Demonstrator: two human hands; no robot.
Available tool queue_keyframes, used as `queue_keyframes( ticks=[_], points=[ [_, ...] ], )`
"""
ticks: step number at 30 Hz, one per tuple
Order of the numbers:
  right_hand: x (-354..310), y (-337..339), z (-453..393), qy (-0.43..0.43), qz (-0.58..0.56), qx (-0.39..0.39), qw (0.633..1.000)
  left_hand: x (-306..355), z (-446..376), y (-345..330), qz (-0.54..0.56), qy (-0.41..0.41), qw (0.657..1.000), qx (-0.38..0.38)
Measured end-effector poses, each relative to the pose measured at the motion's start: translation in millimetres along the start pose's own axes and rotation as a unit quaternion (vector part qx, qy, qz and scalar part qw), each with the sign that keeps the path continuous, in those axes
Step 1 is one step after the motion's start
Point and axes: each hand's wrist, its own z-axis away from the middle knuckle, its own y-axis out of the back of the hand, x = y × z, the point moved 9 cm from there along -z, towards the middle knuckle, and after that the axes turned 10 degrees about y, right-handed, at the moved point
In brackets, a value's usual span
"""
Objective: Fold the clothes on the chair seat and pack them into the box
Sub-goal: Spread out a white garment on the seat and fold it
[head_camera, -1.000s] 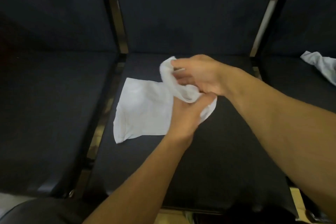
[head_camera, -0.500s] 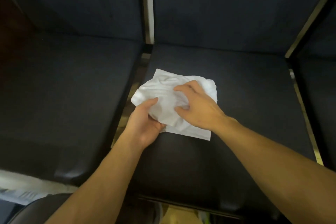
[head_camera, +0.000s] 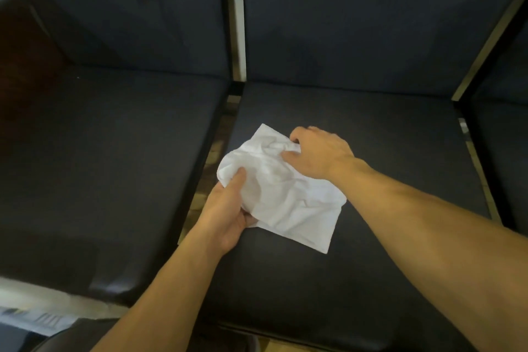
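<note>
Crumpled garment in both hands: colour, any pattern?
Plain white garment, no pattern visible; head view.

We see a dark padded chair seat (head_camera: 371,180) filling the centre and right of the frame. A crumpled white garment (head_camera: 285,197) lies on its left part, near the gap beside a neighbouring seat (head_camera: 100,166) at left.
</note>
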Motion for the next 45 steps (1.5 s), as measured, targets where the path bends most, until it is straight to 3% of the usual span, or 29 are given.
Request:
queue_keyframes(
  ticks=[2, 5, 8, 14, 17, 20, 28, 33, 38, 42, 45],
  points=[
    [8.3, -1.8, -2.6, -0.022, -0.026, -0.038, 0.999, 2.9, -1.8, 2.1, 0.001, -0.009, 1.0, 0.002],
    [14.9, -3.1, -1.6, -0.034, -0.177, -0.064, 0.982, 2.9, -4.8, 4.7, -0.011, -0.004, 1.0, -0.014],
    [15.9, 5.4, -7.1, -0.025, -0.266, -0.008, 0.964, -1.3, -6.0, 4.7, -0.009, 0.012, 0.999, -0.031],
    [-19.3, 7.0, -22.8, 0.089, -0.183, -0.066, 0.977, 2.9, -5.6, 5.6, 0.011, -0.015, 0.997, -0.069],
    [-33.5, 14.6, -25.9, 0.125, -0.246, -0.054, 0.96, 11.7, -2.5, 4.8, -0.004, -0.034, 0.996, -0.084],
    [-28.3, 28.7, -30.0, 0.089, -0.393, -0.005, 0.915, 20.3, 0.5, 3.8, 0.014, -0.037, 0.994, -0.103],
    [-4.8, 18.3, -54.3, 0.029, -0.444, 0.044, 0.894, 14.0, -11.6, 23.0, 0.056, -0.011, 0.998, -0.016],
    [6.0, 14.9, -69.0, 0.012, -0.436, 0.066, 0.898, 12.5, -14.1, 26.8, 0.025, -0.014, 1.0, -0.004],
    [21.0, 37.5, -67.9, 0.021, -0.372, 0.197, 0.907, 19.7, -8.2, 28.1, -0.052, -0.053, 0.997, 0.008],
    [-1.7, 24.4, -42.9, 0.061, -0.198, 0.146, 0.967, 21.3, -0.1, 25.0, -0.112, -0.091, 0.989, 0.03],
    [1.8, 3.0, -26.3, 0.009, -0.062, 0.057, 0.996, 16.8, 4.8, 23.8, -0.09, -0.076, 0.992, 0.05]
  ],
)
